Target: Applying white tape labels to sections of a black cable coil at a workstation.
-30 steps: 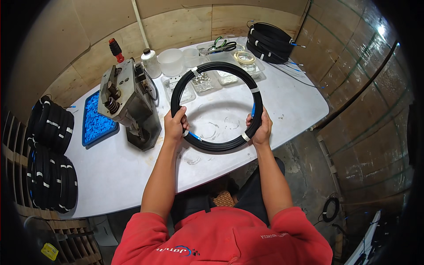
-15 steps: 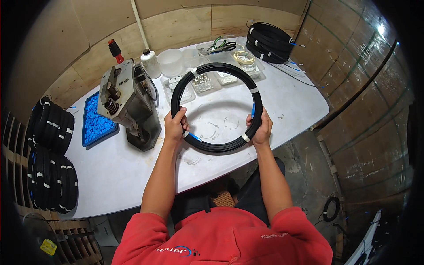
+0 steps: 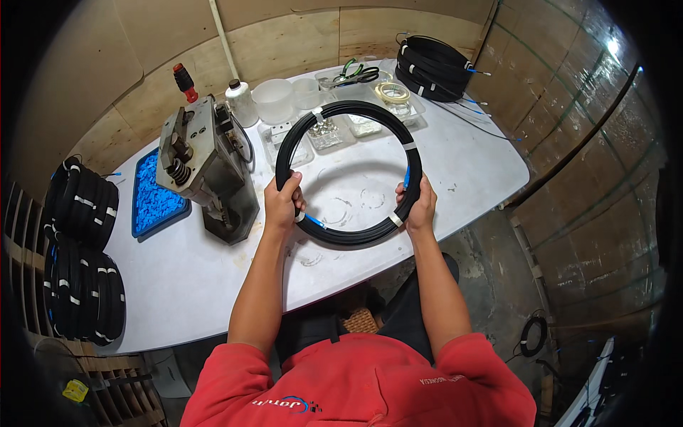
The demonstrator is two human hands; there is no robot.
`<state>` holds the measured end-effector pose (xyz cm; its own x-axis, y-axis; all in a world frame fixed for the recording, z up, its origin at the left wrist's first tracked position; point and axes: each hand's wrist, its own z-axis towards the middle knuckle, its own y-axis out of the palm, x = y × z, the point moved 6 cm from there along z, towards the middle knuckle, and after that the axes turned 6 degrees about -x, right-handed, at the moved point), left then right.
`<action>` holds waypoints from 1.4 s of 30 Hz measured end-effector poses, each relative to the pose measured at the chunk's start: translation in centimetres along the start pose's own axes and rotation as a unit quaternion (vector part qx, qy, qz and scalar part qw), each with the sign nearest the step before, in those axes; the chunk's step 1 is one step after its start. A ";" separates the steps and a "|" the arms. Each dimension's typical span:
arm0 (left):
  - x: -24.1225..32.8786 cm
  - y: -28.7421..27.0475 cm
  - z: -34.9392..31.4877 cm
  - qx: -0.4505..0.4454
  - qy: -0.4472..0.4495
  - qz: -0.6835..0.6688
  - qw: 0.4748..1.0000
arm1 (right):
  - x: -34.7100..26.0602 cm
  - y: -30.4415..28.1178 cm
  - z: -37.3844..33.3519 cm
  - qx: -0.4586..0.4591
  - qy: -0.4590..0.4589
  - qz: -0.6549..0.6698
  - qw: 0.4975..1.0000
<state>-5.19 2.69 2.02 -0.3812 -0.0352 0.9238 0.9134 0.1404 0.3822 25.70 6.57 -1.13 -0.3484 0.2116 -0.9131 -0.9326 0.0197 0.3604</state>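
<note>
A black coil of cable (image 3: pixel 347 238) is held up over the white table, bound at several spots with white tape. My left hand (image 3: pixel 284 203) is closed round its left side, thumb on the near face. On the right side my right hand (image 3: pixel 420 203) grips the coil the same way. A blue connector (image 3: pixel 315 221) lies along the lower left of the ring, close to my left hand. Another blue connector (image 3: pixel 407 178) shows on the inner right edge, beside my right fingers. Parts of the fingers are hidden behind the coil.
A metal press (image 3: pixel 217 171) stands left of the coil, beside a blue tray (image 3: pixel 147 231) of small blue parts. Clear boxes (image 3: pixel 288 153), a white bottle (image 3: pixel 242 105), scissors (image 3: pixel 363 75) and a tape roll (image 3: pixel 393 92) sit behind. More cable coils (image 3: pixel 82 206) (image 3: pixel 434 67) are stacked far left and back right.
</note>
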 end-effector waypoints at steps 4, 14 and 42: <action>0.2 0.3 -0.2 -0.003 0.010 -0.002 1.000 | 0.3 -0.1 0.2 0.002 0.014 -0.014 1.000; 0.2 0.2 0.0 -0.002 0.014 0.002 1.000 | -0.2 0.7 -0.2 -0.014 0.027 0.048 0.998; 1.2 0.8 -0.3 -0.032 -0.001 -0.020 0.999 | -7.3 2.7 5.6 -0.253 0.123 -0.150 0.948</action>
<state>-4.93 2.46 3.44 -0.4170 -0.0365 0.9082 0.9050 0.0760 0.4186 26.29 10.57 7.57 -0.0140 0.0350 -0.9993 -0.8973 -0.4415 -0.0029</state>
